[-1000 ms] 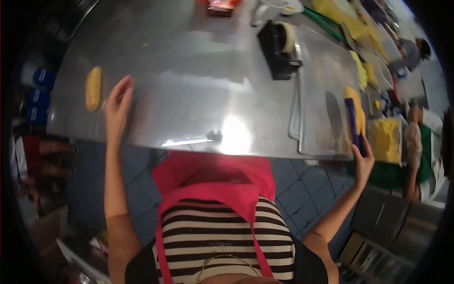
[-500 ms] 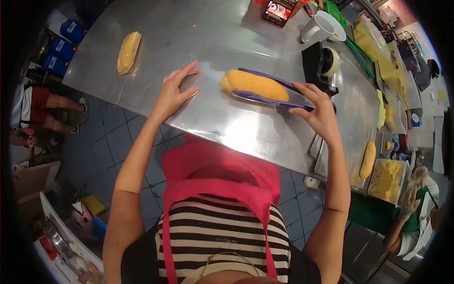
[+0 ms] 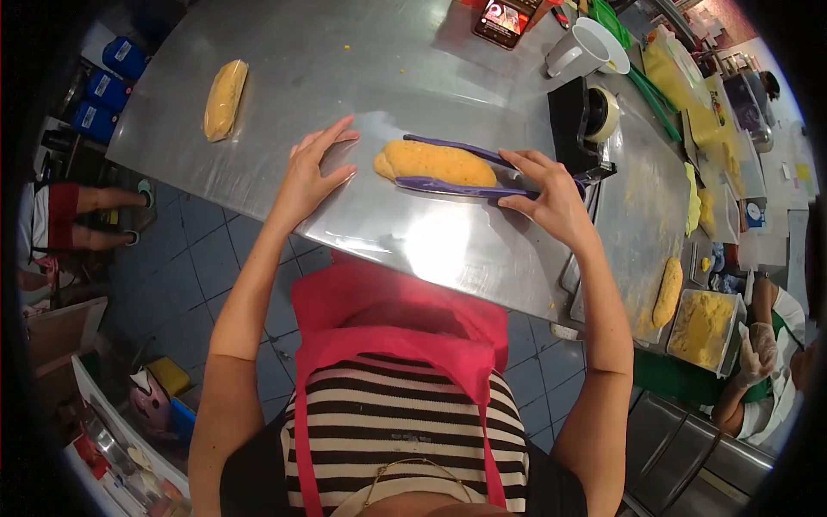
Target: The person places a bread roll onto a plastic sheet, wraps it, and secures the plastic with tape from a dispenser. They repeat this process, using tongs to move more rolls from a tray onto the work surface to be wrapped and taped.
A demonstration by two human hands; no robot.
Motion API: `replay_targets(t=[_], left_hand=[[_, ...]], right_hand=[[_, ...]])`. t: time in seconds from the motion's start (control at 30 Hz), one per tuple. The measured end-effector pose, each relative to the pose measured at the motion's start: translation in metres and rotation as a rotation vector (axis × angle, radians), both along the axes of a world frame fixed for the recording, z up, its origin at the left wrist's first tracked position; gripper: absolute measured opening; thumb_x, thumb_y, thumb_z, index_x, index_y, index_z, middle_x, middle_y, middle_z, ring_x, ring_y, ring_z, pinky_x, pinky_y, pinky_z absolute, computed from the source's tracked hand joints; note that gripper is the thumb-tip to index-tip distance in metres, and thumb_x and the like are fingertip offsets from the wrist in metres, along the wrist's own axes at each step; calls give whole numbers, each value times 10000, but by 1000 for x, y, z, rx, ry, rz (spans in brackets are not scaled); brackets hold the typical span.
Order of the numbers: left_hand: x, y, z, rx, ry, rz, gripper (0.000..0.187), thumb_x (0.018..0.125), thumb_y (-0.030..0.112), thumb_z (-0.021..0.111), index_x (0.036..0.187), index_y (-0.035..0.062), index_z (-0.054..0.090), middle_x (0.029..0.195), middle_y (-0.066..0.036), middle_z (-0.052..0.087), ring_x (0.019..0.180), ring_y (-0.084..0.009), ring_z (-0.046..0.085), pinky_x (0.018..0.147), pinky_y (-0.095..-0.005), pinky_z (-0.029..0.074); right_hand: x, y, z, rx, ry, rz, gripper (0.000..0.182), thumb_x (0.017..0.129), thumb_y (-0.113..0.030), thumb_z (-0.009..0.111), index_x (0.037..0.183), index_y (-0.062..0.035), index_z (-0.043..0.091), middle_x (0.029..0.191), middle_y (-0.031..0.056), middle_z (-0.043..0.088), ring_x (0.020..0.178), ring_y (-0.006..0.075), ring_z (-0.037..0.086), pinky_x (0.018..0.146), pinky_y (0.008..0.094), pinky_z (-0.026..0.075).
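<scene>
My right hand (image 3: pixel 551 198) grips a pair of purple tongs (image 3: pixel 448 186), thumb on one arm and fingers on the other. Between the tongs' arms lies a long yellow, crumb-coated bread roll (image 3: pixel 435 162), low over the metal table (image 3: pixel 345 77). To its left is my left hand (image 3: pixel 314 177), thumb and fingers spread apart, with a small gap to the roll's end. A shiny, see-through patch shows beside these fingers, too faint to name surely. Farther left lies a second roll (image 3: pixel 226 100) in clear wrapping.
A black tape dispenser (image 3: pixel 568 121), a white mug (image 3: pixel 577 52) and a phone (image 3: pixel 504 19) stand toward the back right. Another crumb-coated roll (image 3: pixel 668 291) lies near a crumb-filled tub (image 3: pixel 705 329). Beside the tub, a co-worker's gloved hands (image 3: pixel 758 353) show.
My right hand has moved left with the tongs and the roll, bringing the roll closer to my left hand. The left hand has barely shifted. The co-worker's hands have come together.
</scene>
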State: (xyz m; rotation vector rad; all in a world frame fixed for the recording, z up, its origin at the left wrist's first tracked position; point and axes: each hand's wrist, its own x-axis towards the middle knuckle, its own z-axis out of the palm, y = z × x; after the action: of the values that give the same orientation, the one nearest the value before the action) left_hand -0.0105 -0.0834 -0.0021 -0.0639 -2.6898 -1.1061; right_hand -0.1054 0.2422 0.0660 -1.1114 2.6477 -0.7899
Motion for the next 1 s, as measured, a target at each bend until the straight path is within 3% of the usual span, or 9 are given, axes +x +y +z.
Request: replay_targets(t=[0.3, 0.5, 0.53, 0.63, 0.73, 0.87, 0.93, 0.97, 1.0], left_hand=[[1, 1, 3, -11, -35, 13, 668, 734, 159, 673, 1351, 168, 416, 1200, 4, 595, 1176, -218, 463, 1024, -373, 279], [1, 1, 4, -19, -43, 13, 654, 747, 119, 662, 1352, 153, 416, 1204, -2, 590, 1158, -211, 473, 1007, -366, 296], [1, 1, 4, -26, -47, 13, 648, 755, 104, 657, 1354, 141, 413, 1210, -10, 586, 1152, -205, 476, 997, -361, 307], [1, -4, -3, 476, -5, -13, 582, 800, 79, 612, 1348, 102, 418, 1236, -55, 563, 1147, -177, 487, 976, -325, 345], [0, -17, -5, 537, 43, 90, 527, 835, 63, 575, 1340, 68, 424, 1245, -83, 545, 1134, -160, 493, 948, -293, 373], [-1, -21, 9, 602, 103, 114, 443, 865, 53, 550, 1301, 56, 471, 1175, -70, 566, 1087, -133, 511, 901, -251, 390], [0, -13, 14, 632, 85, 81, 392, 869, 56, 554, 1258, 46, 508, 1109, -57, 585, 1045, -111, 526, 876, -229, 397], [1, -9, 15, 638, 52, 49, 384, 868, 60, 560, 1248, 45, 516, 1098, -51, 589, 1034, -108, 532, 870, -227, 401], [2, -5, 15, 642, 20, 21, 375, 866, 64, 566, 1239, 44, 524, 1087, -46, 592, 1024, -105, 537, 863, -225, 405]], right_hand=[[0, 1, 5, -40, -95, -10, 592, 636, -144, 754, 1193, -76, 569, 1095, 123, 593, 952, 314, 574, 834, 360, 430], [5, 5, 11, 28, -51, 2, 682, 612, -135, 776, 1243, -62, 527, 1152, 146, 562, 1037, 316, 546, 906, 351, 413], [7, 11, 16, -19, -17, -43, 680, 615, -132, 778, 1241, -51, 524, 1153, 150, 559, 1052, 310, 543, 911, 347, 416], [15, 55, 41, -122, 77, -190, 691, 620, -124, 784, 1247, -21, 511, 1193, 145, 542, 1116, 268, 518, 954, 327, 395], [25, 129, 48, -325, 101, -536, 694, 664, -143, 778, 1278, -4, 485, 1276, 126, 511, 1169, 216, 483, 989, 310, 353], [28, 227, 8, -188, 176, -1038, 641, 752, -244, 728, 1271, 37, 477, 1278, 182, 497, 1176, 245, 475, 978, 328, 353], [27, 249, -20, 30, 238, -1076, 678, 736, -262, 741, 1263, 66, 468, 1246, 218, 505, 1156, 293, 488, 973, 342, 361], [27, 260, -40, 246, 413, -1017, 591, 763, -226, 714, 1253, 24, 496, 1168, 221, 541, 1097, 324, 518, 941, 359, 391], [24, 250, -39, 195, 498, -947, 535, 774, -203, 699, 1232, 6, 518, 1146, 210, 547, 1078, 323, 525, 927, 361, 400]])
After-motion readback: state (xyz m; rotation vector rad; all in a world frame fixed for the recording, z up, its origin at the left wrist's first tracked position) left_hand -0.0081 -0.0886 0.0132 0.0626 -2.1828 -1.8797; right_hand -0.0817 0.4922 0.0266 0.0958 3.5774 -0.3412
